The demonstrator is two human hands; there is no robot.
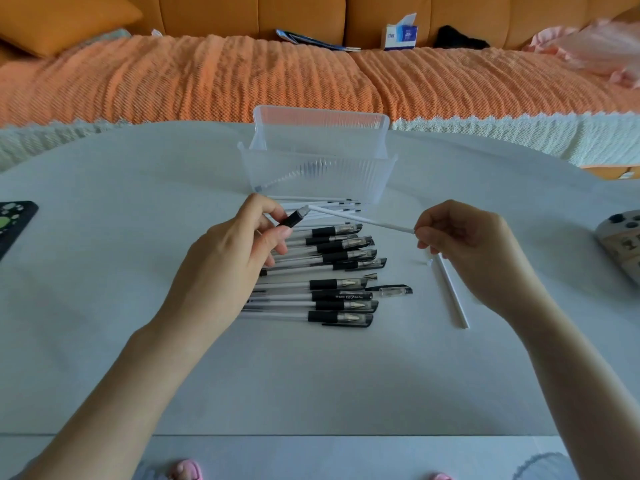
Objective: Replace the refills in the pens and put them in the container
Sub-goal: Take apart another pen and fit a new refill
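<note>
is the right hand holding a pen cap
No, the right hand pinches the end of a white refill, while a loose pen cap lies on the table.

container (317, 174) behind pens (332, 275) on table (311, 375); loose refill (452, 292) right of pens

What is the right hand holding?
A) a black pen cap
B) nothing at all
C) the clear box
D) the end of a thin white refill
D: the right hand pinches one end of the white refill, whose other end meets the pen barrel that the left hand grips.
</note>
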